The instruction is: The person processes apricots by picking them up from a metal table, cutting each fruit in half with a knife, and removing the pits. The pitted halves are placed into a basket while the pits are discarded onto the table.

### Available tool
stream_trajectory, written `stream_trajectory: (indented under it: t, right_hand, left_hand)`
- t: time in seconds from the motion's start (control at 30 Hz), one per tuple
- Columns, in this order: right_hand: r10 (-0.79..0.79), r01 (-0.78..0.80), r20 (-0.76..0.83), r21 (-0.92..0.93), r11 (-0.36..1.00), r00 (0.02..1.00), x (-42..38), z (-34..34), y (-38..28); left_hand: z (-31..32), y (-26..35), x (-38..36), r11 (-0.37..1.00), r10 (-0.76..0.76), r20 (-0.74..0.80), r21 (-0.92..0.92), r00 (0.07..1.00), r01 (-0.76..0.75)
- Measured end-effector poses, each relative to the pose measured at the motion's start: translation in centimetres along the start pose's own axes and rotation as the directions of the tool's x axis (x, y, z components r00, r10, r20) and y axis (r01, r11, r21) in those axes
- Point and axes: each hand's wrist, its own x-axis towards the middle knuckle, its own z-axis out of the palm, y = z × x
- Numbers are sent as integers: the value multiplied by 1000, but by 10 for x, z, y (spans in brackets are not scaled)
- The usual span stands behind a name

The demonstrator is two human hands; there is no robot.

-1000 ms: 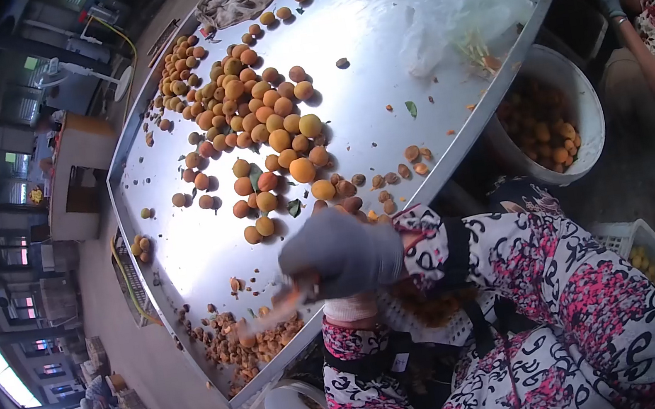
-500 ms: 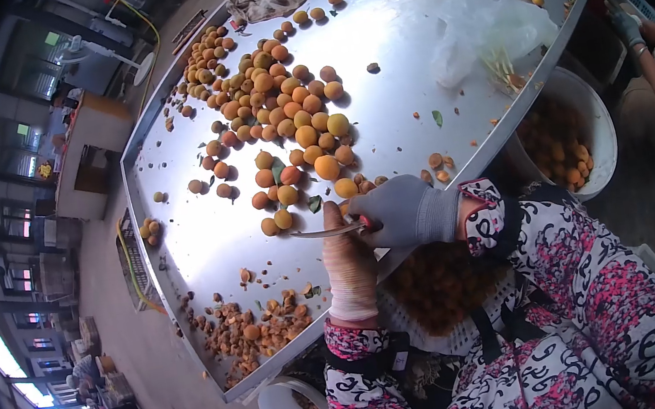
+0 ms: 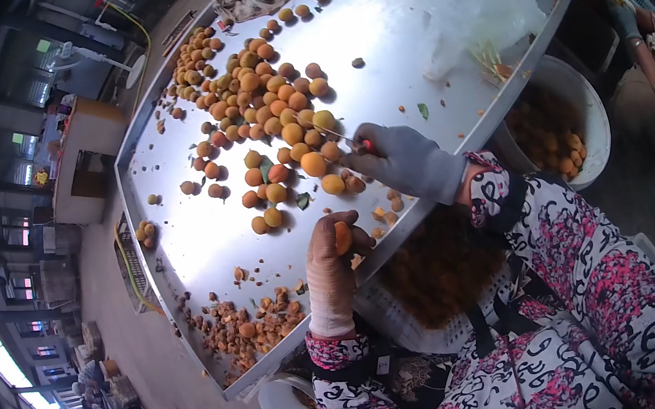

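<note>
An orange apricot [image 3: 343, 237] sits in my left hand [image 3: 328, 267], the fingers curled around it at the table's near edge. That hand wears a pale wrap or glove with darkened fingers. My right hand [image 3: 409, 161], in a grey glove, is closed on a small knife [image 3: 368, 146]; a bit of its red handle shows and the thin blade reaches over the fruit. Beyond the blade lies a large pile of whole apricots [image 3: 271, 103] on the metal table [image 3: 400, 69]. Apricot halves [image 3: 387, 214] rest between the two hands near the edge.
Pits and scraps [image 3: 249, 333] are heaped at the table's left corner. A white bucket [image 3: 603, 136] holds apricots at right; another bucket [image 3: 277, 408] stands below. Below the near edge is a fruit-filled crate [image 3: 376, 315]. A plastic bag [image 3: 478, 24] lies on the table; a co-worker's gloved hand [image 3: 621, 17] is at far right.
My hands have moved apart. The right hand with the knife has gone up and away over the table, while the left has dropped slightly toward me, showing the apricot in its fingers.
</note>
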Motion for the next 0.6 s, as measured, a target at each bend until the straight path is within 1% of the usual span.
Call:
stream_trajectory:
  t: [0.03,0.07,0.1,0.13,0.17,0.2,0.23,0.27,0.3,0.37,0.4,0.43,0.5,0.53,0.57,0.6]
  right_hand:
    - [-23,25,-20,66,998,1000,-1,0,2]
    - [-65,69,-38,101,993,997,-1,-1,3]
    - [-101,105,-53,100,989,994,-2,-2,5]
    - [-83,88,-65,78,993,994,-1,1,8]
    - [-69,73,-37,93,993,997,-2,-2,6]
    - [-66,70,-47,94,993,997,-2,-1,7]
    - [-71,74,-51,56,996,996,0,-2,10]
    - [-47,48,-29,47,998,998,-2,-3,10]
    - [-39,39,-11,31,999,999,1,-6,9]
    - [-9,9,10,23,1000,1000,4,-7,10]
    - [7,-8,31,13,1000,1000,5,-8,11]
    - [13,-13,31,19,1000,999,5,-9,11]
    - [9,-9,23,6,1000,1000,3,-12,10]
    - [-6,6,9,-25,1000,1000,3,-14,10]
    - [-4,4,9,-21,1000,1000,3,-13,11]
    - [-14,14,1,0,1000,1000,4,-13,13]
  left_hand:
    - [2,-1,-4,999,-25,6,44,1000,24]
    - [-1,-6,-2,999,-42,-1,28,999,42]
    - [-5,-9,-4,998,-40,18,-46,999,41]
    - [-1,-8,-9,998,-37,48,-56,998,40]
    - [2,-6,-17,997,-38,74,-62,996,43]
    - [-2,-6,-24,997,-71,161,0,984,72]
    - [-3,-6,-29,994,-98,251,64,963,84]
    - [9,-4,-39,979,-166,197,149,966,138]
    - [4,-12,-40,968,-218,310,186,925,166]
    - [12,-29,-44,889,-435,302,294,848,351]
    - [2,-54,-40,891,-450,391,252,803,377]
    - [-4,-73,-39,862,-506,404,257,762,436]
    - [-22,-111,-40,771,-634,178,228,753,595]
    - [-28,-122,-37,767,-638,173,229,751,599]
    - [-34,-129,-28,740,-557,106,515,824,434]
    - [-39,-134,-16,609,-451,78,755,889,243]
